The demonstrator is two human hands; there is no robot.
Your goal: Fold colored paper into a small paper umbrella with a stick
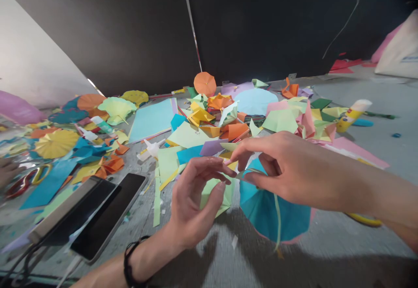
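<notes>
My right hand [287,170] pinches the tip of a teal folded paper umbrella [271,214] between thumb and forefinger and holds it just above the table. A thin pale green stick hangs down over its front. My left hand [192,201], with a black band on the wrist, hovers close to the left of that tip. Its fingers are curled and slightly apart, fingertips almost touching the right hand, with nothing visibly in them. A light green paper sheet [215,196] lies under the left hand.
Coloured paper scraps and folded paper umbrellas [55,143] cover the grey table [326,253]. Two dark phones [107,216] lie at front left, scissors [29,179] at far left. A glue bottle [351,116] lies at right, another [152,148] in the middle. A blue paper pad [152,120] sits behind.
</notes>
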